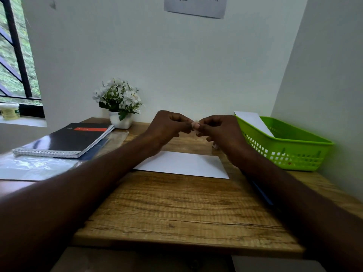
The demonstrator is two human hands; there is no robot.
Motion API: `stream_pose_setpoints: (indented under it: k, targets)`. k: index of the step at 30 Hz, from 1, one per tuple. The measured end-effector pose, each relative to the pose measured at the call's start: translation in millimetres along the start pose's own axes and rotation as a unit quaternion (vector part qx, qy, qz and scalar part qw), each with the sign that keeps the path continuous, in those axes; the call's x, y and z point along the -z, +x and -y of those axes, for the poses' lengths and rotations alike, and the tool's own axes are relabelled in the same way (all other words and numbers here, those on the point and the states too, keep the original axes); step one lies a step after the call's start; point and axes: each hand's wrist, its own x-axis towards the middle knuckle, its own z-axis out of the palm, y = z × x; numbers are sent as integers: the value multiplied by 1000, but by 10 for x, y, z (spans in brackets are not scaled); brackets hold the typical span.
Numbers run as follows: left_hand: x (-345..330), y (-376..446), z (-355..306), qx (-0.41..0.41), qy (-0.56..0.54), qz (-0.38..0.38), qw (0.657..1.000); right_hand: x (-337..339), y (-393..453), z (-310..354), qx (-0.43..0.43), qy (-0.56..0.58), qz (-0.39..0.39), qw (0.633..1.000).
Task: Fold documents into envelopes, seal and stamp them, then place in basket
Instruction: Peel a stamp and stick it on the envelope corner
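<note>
Both hands, left hand (169, 125) and right hand (218, 128), pinch a tiny pale piece, maybe a stamp (196, 122), above the envelope (182, 163) lying flat at table centre. One envelope (253, 120) already stands in the basket (284, 152) at 2 o'clock; stamping and placing remain.

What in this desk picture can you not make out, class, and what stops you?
- Scrap, head view: too small to identify, pinched between left hand and right hand fingers.
- Notice: cut off by the top edge.
- Basket contents: one envelope shows; the wall hides the rest.
- Blue object: mostly under the right forearm.
</note>
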Motion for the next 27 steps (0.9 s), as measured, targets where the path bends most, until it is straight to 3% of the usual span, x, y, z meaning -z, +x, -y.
stream_pose_setpoints:
  k: [6, 14, 27]
  targets:
    - [31, 1, -19, 8, -18, 8, 1000, 0, 12, 30, -57, 106, 24, 992]
    - [-13, 10, -10, -9, -43, -10, 999, -11, 2, 59, -74, 124, 7, 989]
    - [5, 35, 6, -9, 4, -32, 999, -1, -15, 61, -98, 119, 4, 988]
